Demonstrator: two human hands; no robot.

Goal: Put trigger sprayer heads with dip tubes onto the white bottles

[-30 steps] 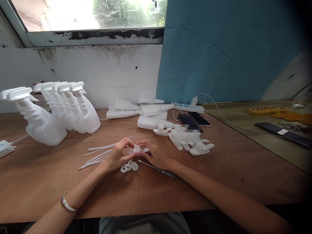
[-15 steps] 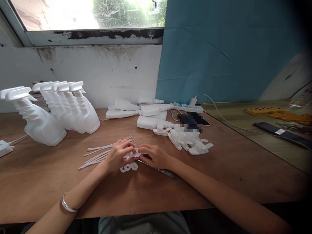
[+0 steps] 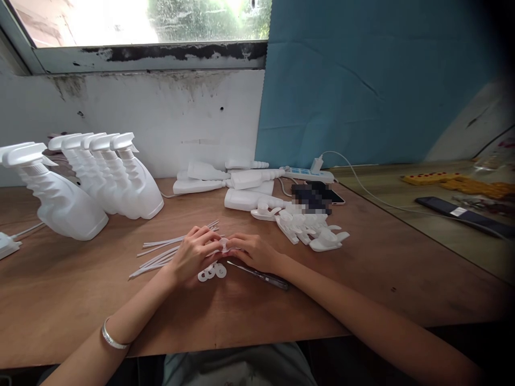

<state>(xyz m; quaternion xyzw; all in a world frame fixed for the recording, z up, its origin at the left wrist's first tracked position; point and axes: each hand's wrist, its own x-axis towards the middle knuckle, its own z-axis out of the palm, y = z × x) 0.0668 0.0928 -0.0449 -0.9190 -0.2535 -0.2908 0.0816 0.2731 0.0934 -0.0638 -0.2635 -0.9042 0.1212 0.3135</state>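
My left hand (image 3: 195, 253) and my right hand (image 3: 253, 251) meet at the middle of the wooden table (image 3: 281, 311), both pinched on a small white plastic spray-head part (image 3: 225, 245) held between their fingertips. Just below the hands lie a few white ring washers (image 3: 211, 272). A bundle of thin white dip tubes (image 3: 164, 252) lies to the left of my left hand. A thin dark-handled tool (image 3: 259, 275) rests on the table under my right wrist.
Several white spray bottles (image 3: 92, 179) stand at the back left. Capless white bottles (image 3: 229, 185) lie at the back centre, with a pile of white trigger heads (image 3: 309, 230) to the right. A phone (image 3: 317, 195), a power strip (image 3: 308, 173) and a second table (image 3: 442, 214) sit further right.
Both hands stayed together on the small white part, with the fingers shifting slightly around it. The view drifted a little, nothing else on the table moved.
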